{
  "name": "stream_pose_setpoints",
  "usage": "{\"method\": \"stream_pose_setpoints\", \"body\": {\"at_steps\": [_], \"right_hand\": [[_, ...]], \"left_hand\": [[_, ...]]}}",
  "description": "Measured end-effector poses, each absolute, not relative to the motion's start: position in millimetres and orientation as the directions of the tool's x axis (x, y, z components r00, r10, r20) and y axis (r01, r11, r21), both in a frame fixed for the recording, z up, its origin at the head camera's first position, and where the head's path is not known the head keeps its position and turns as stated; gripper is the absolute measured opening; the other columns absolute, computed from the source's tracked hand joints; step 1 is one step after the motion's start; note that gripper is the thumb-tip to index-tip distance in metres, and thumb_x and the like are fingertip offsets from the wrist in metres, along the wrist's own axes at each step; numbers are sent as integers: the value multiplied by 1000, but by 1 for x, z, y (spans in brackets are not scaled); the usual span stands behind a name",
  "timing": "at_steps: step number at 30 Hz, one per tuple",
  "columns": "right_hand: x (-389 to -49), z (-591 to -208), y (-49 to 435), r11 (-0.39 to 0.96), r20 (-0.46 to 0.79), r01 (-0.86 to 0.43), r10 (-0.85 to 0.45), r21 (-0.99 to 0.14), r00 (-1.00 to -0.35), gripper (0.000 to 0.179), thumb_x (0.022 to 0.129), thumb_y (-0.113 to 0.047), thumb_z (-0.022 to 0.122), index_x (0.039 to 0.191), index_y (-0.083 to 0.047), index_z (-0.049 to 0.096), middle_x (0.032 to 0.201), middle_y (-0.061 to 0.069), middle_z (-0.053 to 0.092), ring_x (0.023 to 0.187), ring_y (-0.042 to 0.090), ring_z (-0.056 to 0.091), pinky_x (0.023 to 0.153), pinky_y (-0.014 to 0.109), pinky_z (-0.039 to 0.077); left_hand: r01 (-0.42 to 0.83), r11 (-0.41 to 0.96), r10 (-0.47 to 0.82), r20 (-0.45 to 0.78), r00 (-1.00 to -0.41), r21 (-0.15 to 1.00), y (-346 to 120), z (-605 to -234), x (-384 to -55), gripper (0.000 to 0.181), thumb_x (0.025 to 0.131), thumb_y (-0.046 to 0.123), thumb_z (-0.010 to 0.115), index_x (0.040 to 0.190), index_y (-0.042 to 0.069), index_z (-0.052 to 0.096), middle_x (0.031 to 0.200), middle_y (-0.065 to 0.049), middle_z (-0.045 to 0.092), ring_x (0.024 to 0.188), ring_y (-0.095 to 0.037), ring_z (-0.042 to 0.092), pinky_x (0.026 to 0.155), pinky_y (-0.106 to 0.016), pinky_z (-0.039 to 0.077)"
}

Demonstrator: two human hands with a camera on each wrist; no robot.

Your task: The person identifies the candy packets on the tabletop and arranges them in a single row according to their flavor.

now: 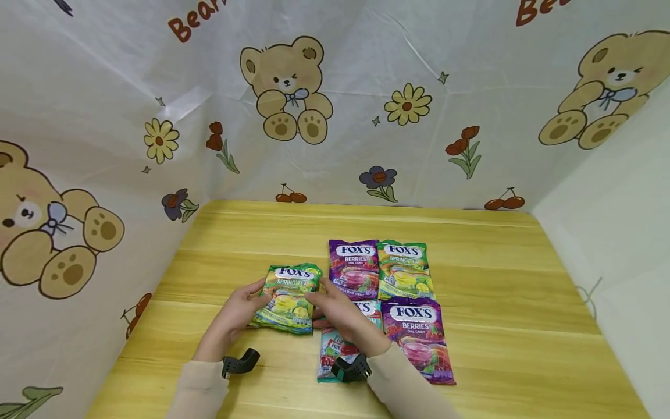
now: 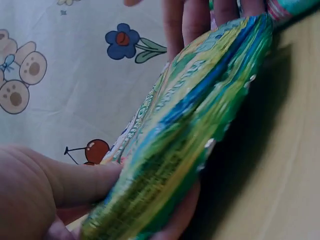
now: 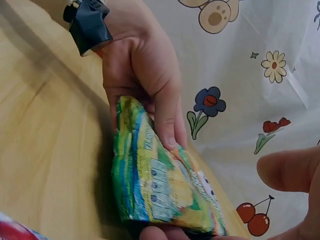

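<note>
In the head view my left hand (image 1: 239, 309) grips the left edge of a green Fox's Spring Tea candy bag (image 1: 288, 298). The left wrist view shows the left thumb on the bag's printed face and a finger behind it. My right hand (image 1: 340, 311) is at the opposite edge, its fingers touching the bag from below. Its thumb (image 3: 287, 170) stands off the bag in the right wrist view. The bag is tilted over the wood table, casting a shadow beneath. Partly under the right hand and wrist lies a teal Fox's bag (image 1: 335, 343).
To the right lie a purple Berries bag (image 1: 353, 270), a second Spring Tea bag (image 1: 405, 270) and another Berries bag (image 1: 417, 337), close together with the teal one in two rows. A bear-printed sheet (image 1: 345, 157) rises behind the table (image 1: 502, 302).
</note>
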State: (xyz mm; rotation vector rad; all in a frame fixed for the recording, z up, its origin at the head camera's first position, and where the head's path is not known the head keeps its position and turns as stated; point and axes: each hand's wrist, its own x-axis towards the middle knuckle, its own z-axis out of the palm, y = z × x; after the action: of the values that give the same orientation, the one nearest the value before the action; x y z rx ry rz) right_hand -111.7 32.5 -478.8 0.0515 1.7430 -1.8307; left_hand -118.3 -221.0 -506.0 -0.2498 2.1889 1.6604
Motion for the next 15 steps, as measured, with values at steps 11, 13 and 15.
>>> {"method": "stream_pose_setpoints", "body": {"at_steps": [11,13,15], "right_hand": [[-113,-487,26,-187,-386,494,-418,-849,-822,42,108,-20,54,140,7,52,119,16,70,101,20,71,92,43,63],[-114,-487,25,-227,-377,499,-422,-837,-825,41,108,-19,53,139,7,52,125,19,69,108,24,71,94,44,62],[-116,-488,23,-257,-364,497,-426,-829,-828,44,108,-18,54,143,7,48,134,23,65,116,29,70,98,46,60]], "left_hand": [[-448,-90,229,-420,-878,889,-221,-511,-117,65,108,18,55,165,24,24,145,-21,60,112,-24,71,92,-43,63],[-449,-134,243,-410,-879,884,-220,-510,-118,66,107,19,57,165,25,25,138,-17,65,109,-23,73,90,-44,63],[-448,-167,249,-402,-881,878,-218,-509,-121,68,107,19,58,165,25,24,133,-11,68,108,-22,73,90,-42,63]]}}
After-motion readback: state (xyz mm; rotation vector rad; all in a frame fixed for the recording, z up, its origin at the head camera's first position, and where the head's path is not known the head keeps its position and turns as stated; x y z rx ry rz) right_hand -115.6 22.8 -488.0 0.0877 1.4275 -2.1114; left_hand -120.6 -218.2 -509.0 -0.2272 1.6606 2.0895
